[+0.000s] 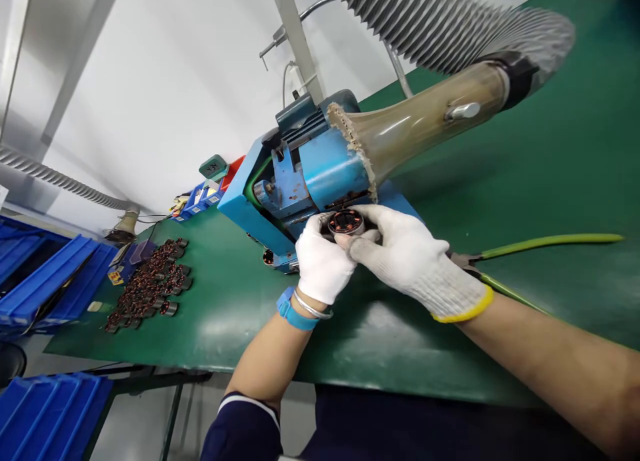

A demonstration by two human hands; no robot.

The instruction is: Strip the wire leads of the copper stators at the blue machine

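Between my two gloved hands is a small round motor stator [346, 222], dark with copper-coloured windings, its open face turned up. My left hand [325, 258], in a white glove with a blue strap at the wrist, closes on its left side. From the right, my right hand [400, 251] grips it too, fingers curled around its rim and thumb in front. Both hands are just in front of a blue machine [320, 174] with a motor and a green belt. The stator's underside is partly covered by fingers.
Many similar stators [150, 284] lie in a pile on the green table [225, 328] at left. Green-handled pliers [500, 251] rest right of my hands. A suction funnel [425, 124] with a grey hose [450, 21] reaches over the machine. Blue bins [55, 281] stand at far left.
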